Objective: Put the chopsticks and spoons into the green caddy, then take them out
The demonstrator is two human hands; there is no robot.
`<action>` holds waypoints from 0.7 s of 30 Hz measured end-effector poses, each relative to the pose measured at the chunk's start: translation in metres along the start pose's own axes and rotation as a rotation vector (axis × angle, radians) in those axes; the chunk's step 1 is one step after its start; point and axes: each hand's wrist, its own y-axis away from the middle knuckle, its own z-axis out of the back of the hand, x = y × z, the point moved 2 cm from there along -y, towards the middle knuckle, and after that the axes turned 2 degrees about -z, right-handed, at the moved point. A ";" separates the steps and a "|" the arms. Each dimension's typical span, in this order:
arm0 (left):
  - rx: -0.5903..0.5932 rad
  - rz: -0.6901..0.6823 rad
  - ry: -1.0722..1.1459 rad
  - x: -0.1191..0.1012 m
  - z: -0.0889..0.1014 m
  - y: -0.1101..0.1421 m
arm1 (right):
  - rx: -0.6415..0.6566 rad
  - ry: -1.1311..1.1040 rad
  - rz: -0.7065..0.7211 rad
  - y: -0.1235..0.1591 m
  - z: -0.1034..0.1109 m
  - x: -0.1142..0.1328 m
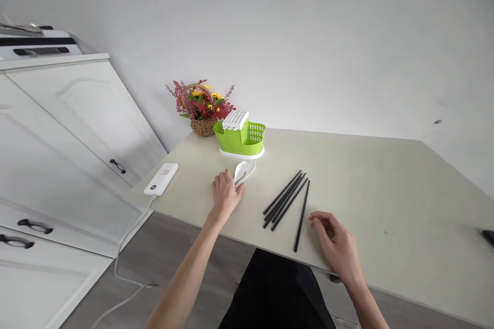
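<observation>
White spoons point(247, 169) lie on the table with their bowls pointing away from me. My left hand point(226, 193) is closed around their handle end, its thumb on the right side; the handles are partly hidden by it. Several black chopsticks point(283, 201) lie in a loose bundle near the middle of the table. One separate chopstick point(301, 216) lies to the right of the bundle. Just right of that chopstick, my right hand point(335, 241) rests at the table's front edge, fingers loosely bent, thumb apart from them, with nothing seen in it.
Behind the spoons stands a green basket holder point(235, 141) with a white slotted top and base. A wicker basket of flowers point(203, 127) is beside it. At the left edge lies a white power bank point(162, 179) with its cable point(123, 247) hanging down. White cabinets point(77, 164) flank the table.
</observation>
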 end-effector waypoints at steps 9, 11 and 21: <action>-0.007 -0.051 -0.073 0.001 -0.005 -0.001 | -0.006 -0.005 -0.020 0.000 -0.002 -0.001; -0.016 -0.059 -0.068 0.002 -0.007 0.000 | -0.005 0.011 -0.022 0.000 -0.002 -0.001; -0.047 -0.081 0.025 0.001 -0.007 0.008 | 0.011 0.029 -0.043 0.000 -0.002 -0.006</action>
